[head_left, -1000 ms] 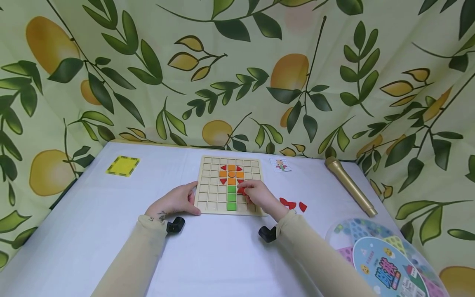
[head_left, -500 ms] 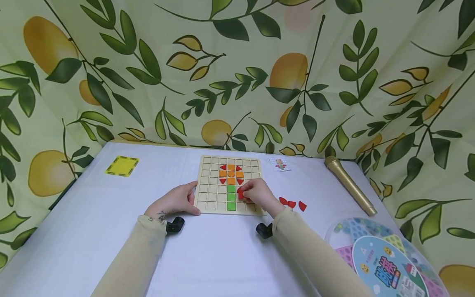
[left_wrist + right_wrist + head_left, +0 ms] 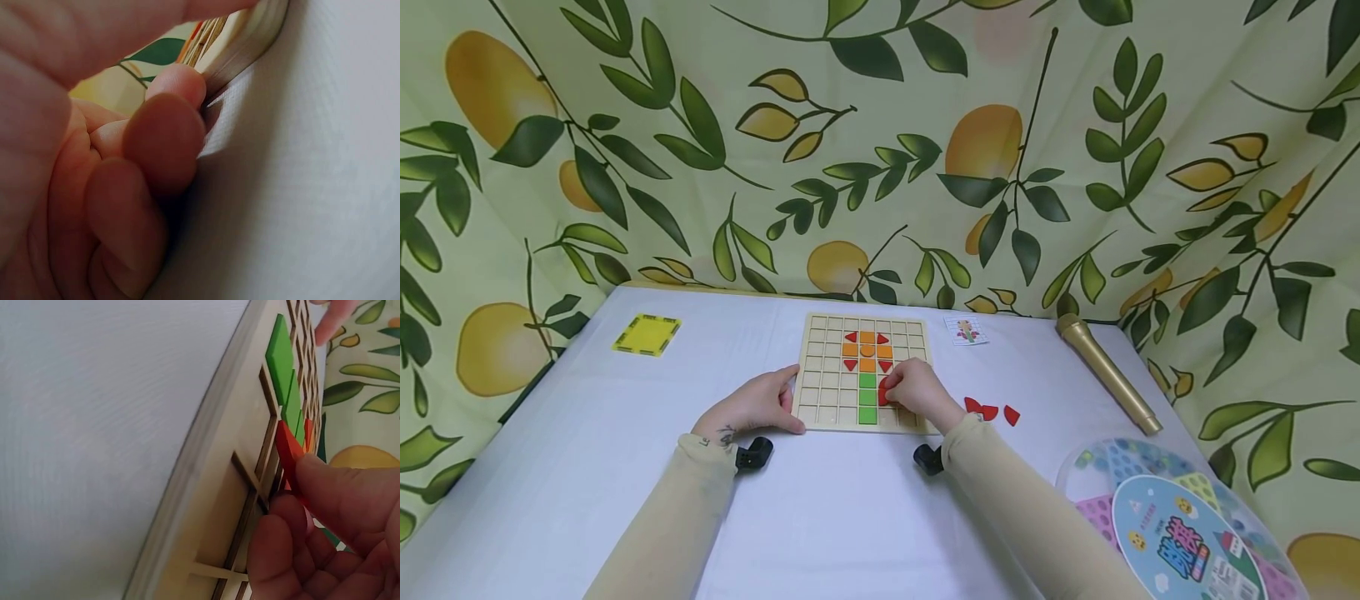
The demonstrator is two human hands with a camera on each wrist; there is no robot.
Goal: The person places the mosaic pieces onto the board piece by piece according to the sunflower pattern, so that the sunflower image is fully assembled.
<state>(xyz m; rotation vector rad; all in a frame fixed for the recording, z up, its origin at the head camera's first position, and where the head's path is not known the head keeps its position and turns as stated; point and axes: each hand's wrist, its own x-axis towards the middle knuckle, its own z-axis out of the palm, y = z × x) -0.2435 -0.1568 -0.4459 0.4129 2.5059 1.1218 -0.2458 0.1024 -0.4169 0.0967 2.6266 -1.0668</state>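
Observation:
A pale wooden grid board (image 3: 821,390) lies on the white table. Orange tiles (image 3: 850,352) and small red triangles form a cluster in its upper middle, above a column of green square tiles (image 3: 867,397). My left hand (image 3: 748,406) holds the board by its left edge, thumb near the lower left corner; its other fingers (image 3: 165,140) are curled beside the rim in the left wrist view. My right hand (image 3: 921,390) pinches a red piece (image 3: 289,452) with a curved edge between thumb and finger. That piece sits tilted over the cells just right of the green column.
Several loose red pieces (image 3: 990,412) lie right of the board. Behind them is a small picture card (image 3: 966,331). A gold microphone (image 3: 1108,375) and a round game package (image 3: 1187,533) are on the right. At far left lies a yellow square (image 3: 647,334).
My right hand has shifted slightly left with the red piece, which has turned and come close to the green column. My left hand stays at the board's edge.

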